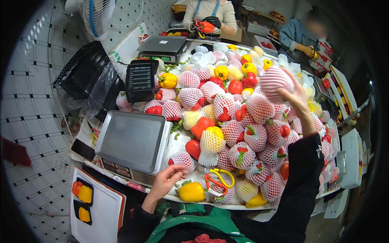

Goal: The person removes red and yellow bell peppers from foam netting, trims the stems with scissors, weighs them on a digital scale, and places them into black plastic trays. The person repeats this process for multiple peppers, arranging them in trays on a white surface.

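Note:
My right hand (297, 94), raised above the pile, grips a bell pepper in a white foam net (276, 83); reddish colour shows through the mesh. My left hand (167, 181) is empty, its fingers loosely bent and apart, between the flat scale (129, 137) and a bare yellow bell pepper (191, 192). Scissors with red and yellow handles (219, 184) lie just right of that pepper. A yellow pepper half in its net (211, 141) rests above the scissors. Around it heap many red and yellow peppers, mostly netted (245, 156).
Two black trays with peppers (84, 215) sit on a white board at lower left. Black crates (83, 69), a phone (83, 149) and a second scale (163, 45) stand along the left. Across the table a person in black gloves (213, 21) holds a red pepper; another works at far right.

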Demonstrator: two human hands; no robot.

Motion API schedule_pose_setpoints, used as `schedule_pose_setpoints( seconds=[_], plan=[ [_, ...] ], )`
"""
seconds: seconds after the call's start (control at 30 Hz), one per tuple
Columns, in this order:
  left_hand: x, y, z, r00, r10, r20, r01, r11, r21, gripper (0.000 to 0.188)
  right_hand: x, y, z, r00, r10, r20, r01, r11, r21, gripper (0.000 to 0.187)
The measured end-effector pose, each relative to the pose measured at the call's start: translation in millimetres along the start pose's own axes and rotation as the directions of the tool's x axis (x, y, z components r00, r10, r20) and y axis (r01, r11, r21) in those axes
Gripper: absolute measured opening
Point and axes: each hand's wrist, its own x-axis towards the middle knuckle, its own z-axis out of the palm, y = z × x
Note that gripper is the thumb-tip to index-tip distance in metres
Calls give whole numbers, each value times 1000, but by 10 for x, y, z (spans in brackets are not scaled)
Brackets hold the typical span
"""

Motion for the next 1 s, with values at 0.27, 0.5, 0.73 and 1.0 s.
schedule_pose_setpoints(
  seconds=[0.27, 0.5, 0.73, 1.0],
  plan=[
    [-88, -63, -153, 999, 13, 45, -21, 982, 190, 17, 340, 178, 2065, 770, -234, 593, 634, 386, -670, 87],
    [-162, -13, -476, 995, -1, -97, 16, 987, 158, 17, 919, -204, 2534, 756, 174, 631, 519, 426, -741, 49],
    [24, -8, -608, 1000, 15, -9, -15, 1000, 6, 16, 1613, 1048, 3209, 957, -65, 282, 213, 820, -532, 90],
    [78, -132, -686, 994, -106, 0, 100, 940, -326, 18, 1691, 1005, 3383, 979, -63, 192, 154, 848, -507, 85]
  ],
)
